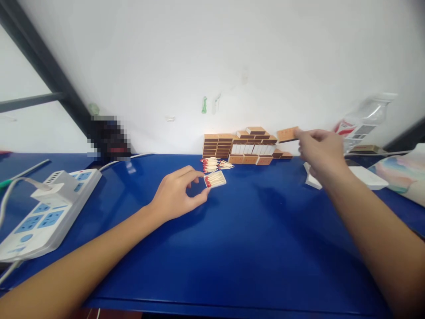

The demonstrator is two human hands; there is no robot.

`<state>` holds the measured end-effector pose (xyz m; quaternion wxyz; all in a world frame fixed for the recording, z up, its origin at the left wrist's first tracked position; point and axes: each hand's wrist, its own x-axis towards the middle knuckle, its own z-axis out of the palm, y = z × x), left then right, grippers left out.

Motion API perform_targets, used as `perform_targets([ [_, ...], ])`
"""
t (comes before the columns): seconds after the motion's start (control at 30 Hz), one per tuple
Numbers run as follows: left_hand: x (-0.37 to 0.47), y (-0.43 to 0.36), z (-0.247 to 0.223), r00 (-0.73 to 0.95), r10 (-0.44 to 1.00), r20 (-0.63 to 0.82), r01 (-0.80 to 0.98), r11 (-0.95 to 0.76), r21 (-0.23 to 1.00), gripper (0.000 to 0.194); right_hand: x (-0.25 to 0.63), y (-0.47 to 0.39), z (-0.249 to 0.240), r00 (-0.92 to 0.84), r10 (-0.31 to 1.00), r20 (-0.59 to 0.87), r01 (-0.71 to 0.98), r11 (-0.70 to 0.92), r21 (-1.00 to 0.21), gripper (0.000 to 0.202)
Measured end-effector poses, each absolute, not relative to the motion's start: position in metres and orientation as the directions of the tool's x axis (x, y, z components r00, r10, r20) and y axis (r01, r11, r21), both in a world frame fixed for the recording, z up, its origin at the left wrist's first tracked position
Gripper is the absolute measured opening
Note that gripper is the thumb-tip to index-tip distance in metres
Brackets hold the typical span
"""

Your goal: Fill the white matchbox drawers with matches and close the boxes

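Note:
My left hand (pixel 177 195) pinches the left end of a small white matchbox tray (pixel 222 182) between thumb and fingers. Red-headed matches (pixel 215 178) lie side by side in this tray, which is at table height. Just behind it is a loose pile of matches (pixel 212 164). Raised on the right, my right hand (pixel 320 148) grips an orange matchbox cover (pixel 287 134) by its right end; whether anything is inside the cover cannot be seen. Between the hands, by the wall, stand stacked matchboxes (pixel 245 158), some upright with white ends showing, and a block of stacked boxes (pixel 217 145).
A white power strip (pixel 66 212) with a plugged-in adapter lies on the left of the blue table (pixel 232 248). At right are a clear plastic bottle (pixel 368 119), a white flat object (pixel 365 177) and a pastel-patterned item (pixel 395 170). The wall (pixel 199 57) bounds the back.

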<state>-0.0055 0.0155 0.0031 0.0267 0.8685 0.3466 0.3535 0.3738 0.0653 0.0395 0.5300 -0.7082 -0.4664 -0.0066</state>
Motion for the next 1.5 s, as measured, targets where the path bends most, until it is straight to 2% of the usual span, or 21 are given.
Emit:
perform_targets([
  [0.07, -0.005, 0.016, 0.004, 0.467, 0.586, 0.662, 0.58, -0.768, 0.271, 0.025, 0.341, 0.054, 0.041, 0.505, 0.766, 0.398, 0.57, 0.051, -0.82, 0.029],
  [0.13, -0.005, 0.016, 0.005, 0.428, 0.558, 0.711, 0.577, -0.774, 0.26, 0.026, 0.305, 0.039, 0.039, 0.353, 0.88, 0.317, 0.49, 0.115, -0.864, 0.035],
  [0.17, -0.004, 0.017, 0.005, 0.413, 0.549, 0.726, 0.575, -0.776, 0.259, 0.026, 0.289, 0.032, 0.038, 0.218, 0.936, 0.276, 0.436, 0.159, -0.886, 0.037],
  [0.23, -0.004, 0.017, 0.006, 0.398, 0.543, 0.739, 0.575, -0.776, 0.261, 0.025, 0.264, 0.021, 0.034, 0.042, 0.971, 0.235, 0.366, 0.204, -0.908, 0.042],
  [0.3, -0.004, 0.016, 0.006, 0.397, 0.546, 0.737, 0.577, -0.774, 0.263, 0.025, 0.253, 0.014, 0.031, -0.039, 0.975, 0.219, 0.332, 0.219, -0.918, 0.047],
  [0.5, -0.004, 0.015, 0.007, 0.403, 0.557, 0.726, 0.581, -0.769, 0.266, 0.026, 0.264, 0.013, 0.028, -0.136, 0.969, 0.206, 0.383, 0.243, -0.891, 0.055],
  [0.77, -0.004, 0.014, 0.005, 0.427, 0.576, 0.697, 0.585, -0.764, 0.272, 0.028, 0.259, 0.008, 0.032, -0.26, 0.913, 0.314, 0.464, 0.404, -0.789, 0.053],
  [0.9, -0.005, 0.015, 0.004, 0.46, 0.562, 0.687, 0.567, -0.782, 0.26, 0.028, 0.251, 0.004, 0.025, -0.225, 0.916, 0.333, 0.403, 0.399, -0.824, 0.038],
  [1.0, -0.006, 0.016, 0.003, 0.471, 0.553, 0.688, 0.57, -0.786, 0.241, 0.031, 0.243, -0.001, 0.019, -0.2, 0.917, 0.346, 0.394, 0.399, -0.828, 0.039],
  [1.2, -0.007, 0.015, 0.001, 0.48, 0.527, 0.701, 0.526, -0.813, 0.252, 0.049, 0.232, -0.012, 0.013, -0.455, 0.81, 0.369, 0.555, 0.583, -0.593, 0.036],
  [1.37, -0.003, 0.009, 0.002, 0.497, 0.551, 0.67, 0.537, -0.802, 0.262, 0.033, 0.232, -0.013, 0.011, -0.456, 0.811, 0.367, 0.572, 0.583, -0.577, 0.036],
  [1.5, -0.002, 0.009, 0.004, 0.452, 0.582, 0.676, 0.544, -0.78, 0.308, 0.032, 0.231, -0.016, 0.012, -0.432, 0.829, 0.355, 0.64, 0.559, -0.528, 0.035],
])
